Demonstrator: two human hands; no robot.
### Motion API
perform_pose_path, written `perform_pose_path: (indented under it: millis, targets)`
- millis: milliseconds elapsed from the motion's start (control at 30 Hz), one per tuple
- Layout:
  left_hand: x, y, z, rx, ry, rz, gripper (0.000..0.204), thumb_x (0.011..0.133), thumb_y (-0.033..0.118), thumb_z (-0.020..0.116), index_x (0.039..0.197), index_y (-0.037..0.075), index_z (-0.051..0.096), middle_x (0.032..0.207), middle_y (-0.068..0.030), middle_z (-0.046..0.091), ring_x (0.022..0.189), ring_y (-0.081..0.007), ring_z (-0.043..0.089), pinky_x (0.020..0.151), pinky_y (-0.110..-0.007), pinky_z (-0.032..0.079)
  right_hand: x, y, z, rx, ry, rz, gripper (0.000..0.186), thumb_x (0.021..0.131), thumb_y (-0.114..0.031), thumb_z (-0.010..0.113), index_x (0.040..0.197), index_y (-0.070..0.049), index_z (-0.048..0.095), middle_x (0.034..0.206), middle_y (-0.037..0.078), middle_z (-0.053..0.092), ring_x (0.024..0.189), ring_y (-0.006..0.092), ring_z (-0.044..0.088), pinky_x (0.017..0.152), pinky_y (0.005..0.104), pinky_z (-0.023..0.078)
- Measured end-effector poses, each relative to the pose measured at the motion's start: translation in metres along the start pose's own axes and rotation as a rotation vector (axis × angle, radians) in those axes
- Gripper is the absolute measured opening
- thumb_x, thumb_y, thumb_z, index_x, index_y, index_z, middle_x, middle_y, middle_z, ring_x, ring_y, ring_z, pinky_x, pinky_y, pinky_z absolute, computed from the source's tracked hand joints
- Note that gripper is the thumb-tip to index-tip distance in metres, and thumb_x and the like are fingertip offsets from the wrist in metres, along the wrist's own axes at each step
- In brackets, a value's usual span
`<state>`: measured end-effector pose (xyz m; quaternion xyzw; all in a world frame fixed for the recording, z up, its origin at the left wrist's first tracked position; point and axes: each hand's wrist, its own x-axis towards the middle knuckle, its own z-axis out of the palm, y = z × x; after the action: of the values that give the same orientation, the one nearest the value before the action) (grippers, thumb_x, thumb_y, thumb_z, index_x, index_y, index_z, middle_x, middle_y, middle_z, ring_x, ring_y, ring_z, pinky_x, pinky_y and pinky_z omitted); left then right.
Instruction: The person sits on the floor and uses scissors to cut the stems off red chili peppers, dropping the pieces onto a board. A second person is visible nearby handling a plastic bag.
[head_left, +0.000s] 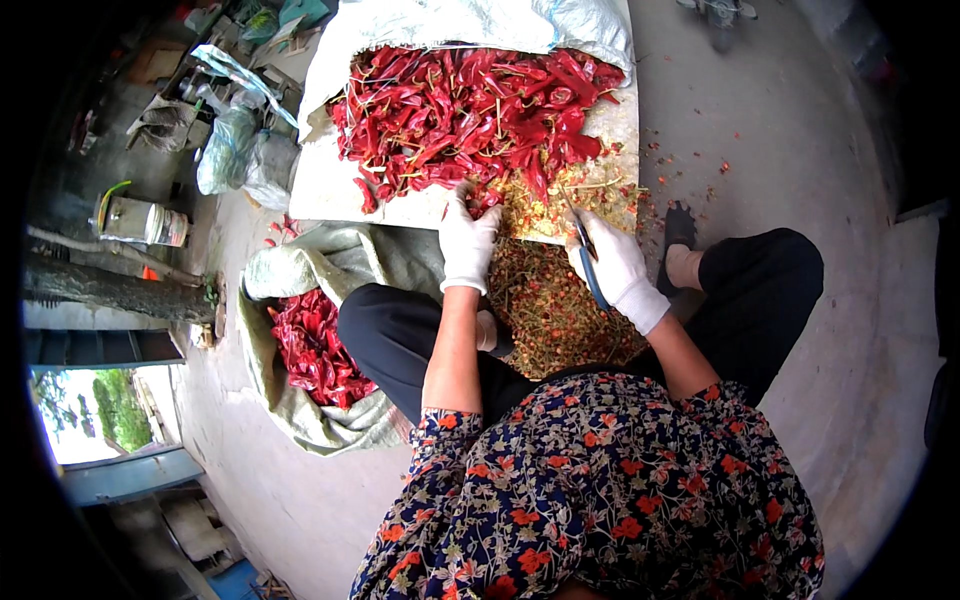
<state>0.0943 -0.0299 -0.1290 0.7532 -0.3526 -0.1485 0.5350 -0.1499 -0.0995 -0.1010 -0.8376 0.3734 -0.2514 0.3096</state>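
Observation:
Both my hands wear white gloves and meet at the near edge of a pale board (325,195). A dried red chili pepper (487,198) is pinched in the fingers of my left hand (467,243). My right hand (617,265) grips a pair of scissors (583,238) with blue handles, the blades pointing away from me, to the right of that pepper. Beyond my hands, a heap of red chili peppers (455,120) spills from a white woven sack (450,25) onto the board. Yellow seeds and stem bits (535,208) lie between the hands.
At my left stands an open sack (262,355) holding red peppers (318,345). Stem scraps (560,310) cover the ground between my legs. A bucket (165,225), a tree trunk (110,285) and plastic bags (230,150) are farther left. Pepper bits dot the floor at right.

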Motion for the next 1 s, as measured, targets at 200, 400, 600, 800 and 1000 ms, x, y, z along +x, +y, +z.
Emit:
perform_pose_path:
  millis: [200,400,600,800,1000]
  targets:
    - [-0.019,0.047,0.015,-0.168,-0.208,-0.187,0.053,0.09,0.013,0.084,0.134,-0.009,0.064,0.117,-0.0124,0.074,0.098,-0.0133,0.066,0.088,-0.028,0.055,0.007,-0.009,-0.013,-0.391,-0.143,0.056,0.051,0.095,-0.031,0.067,0.141,-0.009,0.06,0.109,0.018,0.07,0.097,0.0366,0.071,0.088,0.0485,0.055]
    - [-0.038,0.049,0.019,-0.05,-0.305,-0.172,0.046,0.087,0.015,0.088,0.121,-0.01,0.068,0.102,-0.0068,0.072,0.088,-0.0108,0.063,0.079,-0.026,0.054,0.008,-0.019,-0.017,-0.483,-0.147,0.025,0.051,0.092,-0.03,0.07,0.139,-0.013,0.061,0.11,0.015,0.07,0.106,0.0316,0.069,0.093,0.0492,0.05]
    - [-0.047,0.075,0.011,-0.075,-0.274,-0.087,0.025,0.086,0.015,0.083,0.102,-0.004,0.077,0.084,-0.0077,0.073,0.078,-0.0113,0.061,0.072,-0.03,0.051,0.009,-0.031,-0.024,-0.538,-0.172,-0.01,0.053,0.093,-0.031,0.07,0.141,-0.013,0.06,0.111,0.015,0.07,0.107,0.0311,0.069,0.094,0.0485,0.049]
    - [-0.048,0.07,0.01,-0.188,-0.263,-0.062,0.024,0.085,0.011,0.083,0.103,-0.004,0.077,0.087,-0.005,0.074,0.079,-0.0111,0.061,0.074,-0.029,0.051,0.006,-0.035,-0.024,-0.492,-0.232,-0.029,0.054,0.093,-0.032,0.069,0.143,-0.014,0.061,0.112,0.016,0.07,0.108,0.0311,0.069,0.094,0.048,0.05]
    - [-0.047,0.07,0.008,-0.328,-0.304,-0.089,0.025,0.084,0.006,0.082,0.105,-0.005,0.075,0.088,-0.0018,0.073,0.077,-0.0086,0.06,0.071,-0.027,0.05,-0.001,-0.029,-0.015,-0.474,-0.182,-0.097,0.053,0.093,-0.032,0.069,0.141,-0.012,0.062,0.111,0.015,0.071,0.108,0.0308,0.069,0.094,0.0477,0.05]
